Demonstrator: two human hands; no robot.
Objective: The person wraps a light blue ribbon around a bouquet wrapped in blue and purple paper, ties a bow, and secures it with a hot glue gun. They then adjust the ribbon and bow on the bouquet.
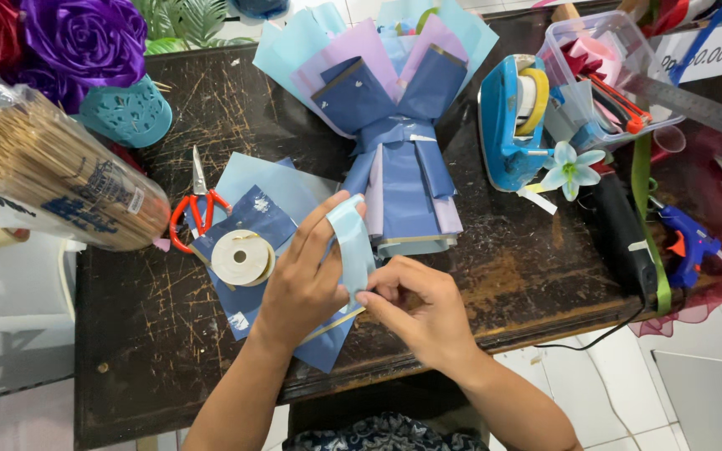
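Across a scratched dark wooden surface [211,108] lies a wrapped bouquet [394,108] in layered light blue, lilac and navy paper, its stem end toward the person; to the left, a clear bag of bamboo sticks [52,179]; to the right, a blue tape dispenser [511,121], a clear plastic box [603,67] of oddments and a blue glue gun [688,242]; nearer the hands, navy paper sheets [252,217], red-handled scissors [196,209] and a spool of pale ribbon [242,257]. Left hand [307,280] is raised palm-inward, its fingers closed around a loop of light blue ribbon [351,246] that stands just before the bouquet's stem; right hand [424,313] is bent at the wrist, thumb and forefinger pinched shut on the ribbon's lower end. Risk, as judged: the smooth ribbon could slip from the pinch and the loop spring open if either grip loosens; a twist in the band would crease it; the trailing end may snag on the paper sheets beneath.
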